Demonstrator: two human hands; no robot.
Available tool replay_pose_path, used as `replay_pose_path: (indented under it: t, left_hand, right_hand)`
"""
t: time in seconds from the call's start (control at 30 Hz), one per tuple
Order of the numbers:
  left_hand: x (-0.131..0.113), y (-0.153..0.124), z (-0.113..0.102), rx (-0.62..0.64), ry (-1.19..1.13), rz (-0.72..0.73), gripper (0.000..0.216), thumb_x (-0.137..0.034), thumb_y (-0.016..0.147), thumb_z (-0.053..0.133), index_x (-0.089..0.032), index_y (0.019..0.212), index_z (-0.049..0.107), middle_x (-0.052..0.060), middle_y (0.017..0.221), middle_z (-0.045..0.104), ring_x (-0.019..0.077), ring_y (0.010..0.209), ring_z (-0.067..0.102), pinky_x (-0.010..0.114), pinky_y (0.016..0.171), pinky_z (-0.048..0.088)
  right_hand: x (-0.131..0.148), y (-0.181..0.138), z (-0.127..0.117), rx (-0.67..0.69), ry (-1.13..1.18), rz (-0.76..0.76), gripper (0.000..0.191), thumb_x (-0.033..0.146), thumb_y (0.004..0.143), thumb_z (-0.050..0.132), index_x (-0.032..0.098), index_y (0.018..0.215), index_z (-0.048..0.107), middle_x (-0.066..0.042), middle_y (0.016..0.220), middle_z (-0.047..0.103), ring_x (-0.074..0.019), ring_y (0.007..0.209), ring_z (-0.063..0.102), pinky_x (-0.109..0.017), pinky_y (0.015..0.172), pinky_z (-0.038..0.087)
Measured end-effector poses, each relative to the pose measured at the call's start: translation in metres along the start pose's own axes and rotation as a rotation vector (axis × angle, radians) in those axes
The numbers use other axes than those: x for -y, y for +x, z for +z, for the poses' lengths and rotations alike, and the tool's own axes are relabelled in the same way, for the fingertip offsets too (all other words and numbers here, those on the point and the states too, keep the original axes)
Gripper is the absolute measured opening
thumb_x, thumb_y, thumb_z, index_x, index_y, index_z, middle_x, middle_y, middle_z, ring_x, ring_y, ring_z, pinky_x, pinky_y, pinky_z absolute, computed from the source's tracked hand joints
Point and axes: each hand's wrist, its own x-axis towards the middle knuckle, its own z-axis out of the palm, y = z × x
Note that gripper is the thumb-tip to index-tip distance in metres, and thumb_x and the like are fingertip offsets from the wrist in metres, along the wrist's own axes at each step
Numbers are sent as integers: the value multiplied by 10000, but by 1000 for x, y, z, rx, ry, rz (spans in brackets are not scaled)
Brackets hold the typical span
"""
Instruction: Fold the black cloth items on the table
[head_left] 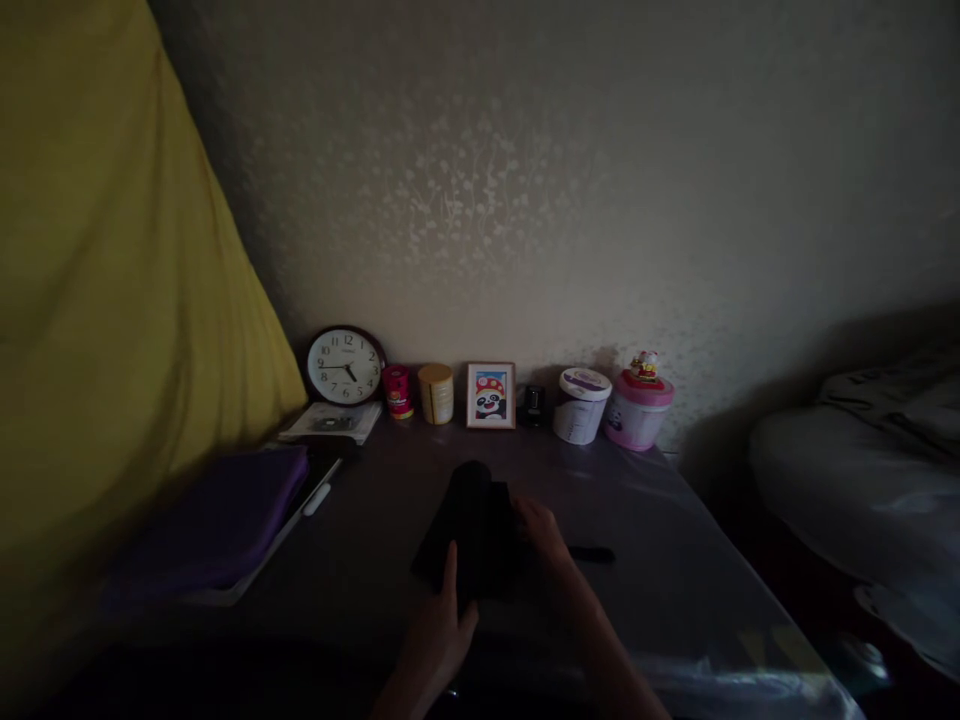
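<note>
A black, soft-looking thing (pixel 469 530), perhaps folded cloth or a case, lies on the table in front of me. Its details are lost in the dark. At its near edge is my left hand (pixel 439 635), with the index finger stretched out along it and the thumb apart; the other fingers are hidden. My right hand (pixel 538 530) has its fingers bent together at the thing's right edge, seeming to pinch it. A short black strap-like piece (pixel 592 554) lies just right of my right wrist; whether it joins the black thing I cannot tell.
Along the wall stand a round clock (pixel 345 367), a red tub (pixel 398 391), a yellow-lidded can (pixel 436 393), a framed panda picture (pixel 491 395), a white tub (pixel 581 405) and a pink tub (pixel 638 411). A purple folder (pixel 217 515) and white pen (pixel 316 499) lie left, by a yellow curtain (pixel 135 250).
</note>
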Motion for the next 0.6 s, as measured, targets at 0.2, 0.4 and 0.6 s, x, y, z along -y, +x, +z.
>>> replay_pose_path:
  t: [0.2, 0.4, 0.6]
  left_hand:
    - [0, -1, -1, -2, 26, -11, 711, -296, 851, 355, -161, 1374, -107, 60, 971, 658, 134, 807, 623, 196, 671, 398]
    - [2, 1, -1, -7, 42, -5, 721, -304, 843, 363, -158, 1375, -100, 67, 959, 660, 142, 764, 623, 205, 654, 401]
    - [6, 3, 2, -23, 14, 25, 715, -300, 840, 365, -154, 1378, -82, 68, 983, 655, 141, 795, 622, 209, 684, 409]
  right_hand:
    - [8, 7, 5, 59, -20, -45, 309, 245, 746, 423, 175, 915, 671, -57, 887, 678, -199, 867, 610, -314, 782, 460]
    - [5, 15, 15, 101, -30, -45, 298, 142, 694, 447, 195, 860, 689, -48, 820, 689, -180, 730, 629, -317, 715, 493]
    - [-5, 24, 28, 41, 12, -46, 347, 80, 658, 408, 197, 842, 678, -32, 871, 692, -167, 823, 628, -312, 778, 485]
